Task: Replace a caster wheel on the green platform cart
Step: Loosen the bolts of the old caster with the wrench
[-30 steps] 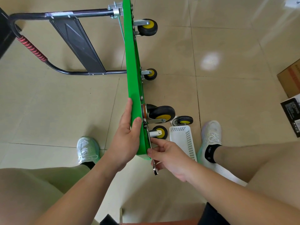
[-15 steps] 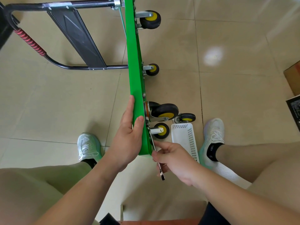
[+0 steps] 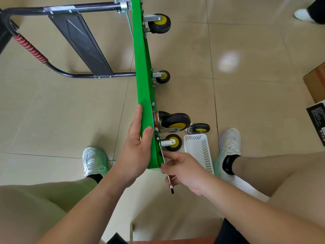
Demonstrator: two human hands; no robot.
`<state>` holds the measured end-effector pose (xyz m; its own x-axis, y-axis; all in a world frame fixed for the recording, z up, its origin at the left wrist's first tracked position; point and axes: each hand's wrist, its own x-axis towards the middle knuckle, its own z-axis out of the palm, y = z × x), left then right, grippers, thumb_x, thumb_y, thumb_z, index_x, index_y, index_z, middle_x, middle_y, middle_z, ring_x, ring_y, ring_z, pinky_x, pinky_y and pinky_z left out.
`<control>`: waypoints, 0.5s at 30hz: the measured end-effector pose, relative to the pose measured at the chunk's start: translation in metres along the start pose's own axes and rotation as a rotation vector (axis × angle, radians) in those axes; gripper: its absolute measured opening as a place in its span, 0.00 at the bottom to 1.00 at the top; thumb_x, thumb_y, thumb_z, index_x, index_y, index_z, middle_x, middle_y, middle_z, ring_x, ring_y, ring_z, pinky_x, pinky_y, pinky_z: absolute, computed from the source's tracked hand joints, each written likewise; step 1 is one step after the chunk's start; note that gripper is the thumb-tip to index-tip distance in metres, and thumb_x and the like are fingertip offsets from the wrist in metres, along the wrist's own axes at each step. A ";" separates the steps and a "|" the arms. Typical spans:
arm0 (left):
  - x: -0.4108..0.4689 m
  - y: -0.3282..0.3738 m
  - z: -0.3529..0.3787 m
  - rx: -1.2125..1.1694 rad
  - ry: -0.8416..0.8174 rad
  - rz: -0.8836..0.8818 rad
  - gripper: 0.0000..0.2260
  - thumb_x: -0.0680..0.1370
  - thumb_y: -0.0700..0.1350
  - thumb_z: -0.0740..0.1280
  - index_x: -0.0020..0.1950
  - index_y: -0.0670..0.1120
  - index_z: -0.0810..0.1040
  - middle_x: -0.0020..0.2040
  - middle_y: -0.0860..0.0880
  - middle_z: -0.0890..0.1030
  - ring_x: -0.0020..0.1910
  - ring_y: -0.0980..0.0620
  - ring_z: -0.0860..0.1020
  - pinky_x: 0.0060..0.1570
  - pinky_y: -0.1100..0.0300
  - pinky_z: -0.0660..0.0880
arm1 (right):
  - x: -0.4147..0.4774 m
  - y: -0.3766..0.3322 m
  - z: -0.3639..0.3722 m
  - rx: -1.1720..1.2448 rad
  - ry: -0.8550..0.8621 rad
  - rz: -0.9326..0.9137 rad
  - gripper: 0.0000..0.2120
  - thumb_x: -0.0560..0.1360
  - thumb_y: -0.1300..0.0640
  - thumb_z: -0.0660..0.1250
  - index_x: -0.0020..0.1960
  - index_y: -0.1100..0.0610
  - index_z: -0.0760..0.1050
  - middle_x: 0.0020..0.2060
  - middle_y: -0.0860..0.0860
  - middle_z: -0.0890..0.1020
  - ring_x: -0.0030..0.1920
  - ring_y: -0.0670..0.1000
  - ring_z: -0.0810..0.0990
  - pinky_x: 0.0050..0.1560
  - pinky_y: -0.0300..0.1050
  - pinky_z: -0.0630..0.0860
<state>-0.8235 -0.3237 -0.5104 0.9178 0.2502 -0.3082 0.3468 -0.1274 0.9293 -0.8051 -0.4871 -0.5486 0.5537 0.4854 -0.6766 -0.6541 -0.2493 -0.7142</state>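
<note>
Green metal platform cart (image 3: 143, 85) stands on edge, centre frame. L hand (image 3: 137, 152) fingers wrap its rim; R hand (image 3: 186, 171) fingers pinch slim steel wrench (image 3: 170, 184) at cart's lower corner. Loose black-yellow caster wheel (image 3: 200, 128) on floor just beside white plastic basket (image 3: 198, 148), right of centre

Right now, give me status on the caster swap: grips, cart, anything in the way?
Left grip holds green cart, tipped on its side. Right grip holds wrench at near-end caster mount. White basket, loose caster on floor alongside.
</note>
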 end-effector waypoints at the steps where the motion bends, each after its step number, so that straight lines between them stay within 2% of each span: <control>1: 0.000 0.000 0.000 0.003 0.002 0.002 0.27 0.78 0.65 0.57 0.72 0.84 0.51 0.78 0.59 0.69 0.75 0.48 0.73 0.73 0.41 0.72 | 0.004 0.004 -0.001 -0.017 0.009 -0.006 0.20 0.78 0.65 0.69 0.61 0.43 0.77 0.36 0.52 0.79 0.33 0.52 0.80 0.45 0.55 0.81; 3: -0.001 0.000 -0.001 0.004 0.006 0.004 0.27 0.78 0.63 0.57 0.72 0.84 0.51 0.79 0.59 0.69 0.75 0.48 0.73 0.73 0.41 0.71 | 0.012 0.011 -0.002 -0.058 0.031 -0.019 0.22 0.77 0.66 0.69 0.64 0.44 0.77 0.35 0.50 0.79 0.36 0.52 0.81 0.47 0.55 0.82; 4: -0.001 -0.001 -0.001 0.007 0.007 0.005 0.27 0.78 0.63 0.57 0.72 0.84 0.51 0.79 0.59 0.69 0.75 0.49 0.72 0.73 0.42 0.71 | 0.016 0.015 -0.004 -0.106 0.052 -0.035 0.23 0.77 0.66 0.70 0.67 0.47 0.77 0.35 0.50 0.79 0.37 0.51 0.81 0.47 0.51 0.82; 7: 0.000 0.001 -0.001 0.008 -0.002 0.004 0.26 0.78 0.63 0.57 0.70 0.86 0.51 0.79 0.60 0.68 0.76 0.51 0.72 0.74 0.44 0.71 | 0.028 0.018 -0.012 -0.238 0.120 -0.081 0.24 0.77 0.67 0.70 0.71 0.54 0.75 0.37 0.46 0.78 0.36 0.42 0.78 0.41 0.31 0.76; 9: 0.000 0.000 -0.001 0.007 -0.005 0.002 0.26 0.78 0.63 0.57 0.69 0.86 0.50 0.79 0.61 0.67 0.76 0.51 0.71 0.74 0.44 0.70 | 0.032 0.017 -0.018 -0.270 0.147 -0.093 0.23 0.76 0.67 0.71 0.70 0.56 0.76 0.38 0.44 0.78 0.36 0.39 0.76 0.40 0.25 0.72; 12: 0.001 0.000 0.000 -0.004 -0.010 0.009 0.26 0.79 0.63 0.57 0.70 0.85 0.50 0.79 0.63 0.66 0.77 0.53 0.70 0.75 0.44 0.69 | 0.028 0.018 -0.027 -0.319 0.164 -0.100 0.23 0.75 0.65 0.73 0.69 0.53 0.77 0.39 0.45 0.78 0.38 0.43 0.76 0.43 0.27 0.73; 15: 0.001 0.001 0.002 -0.012 -0.007 0.013 0.26 0.79 0.63 0.57 0.70 0.86 0.50 0.79 0.63 0.67 0.76 0.52 0.71 0.74 0.45 0.70 | 0.012 0.022 -0.029 -0.292 0.123 -0.043 0.23 0.75 0.62 0.73 0.68 0.48 0.78 0.39 0.46 0.79 0.36 0.44 0.78 0.47 0.40 0.78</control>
<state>-0.8221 -0.3252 -0.5102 0.9235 0.2418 -0.2979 0.3330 -0.1194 0.9353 -0.7976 -0.5106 -0.5774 0.6473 0.4002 -0.6487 -0.4633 -0.4693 -0.7518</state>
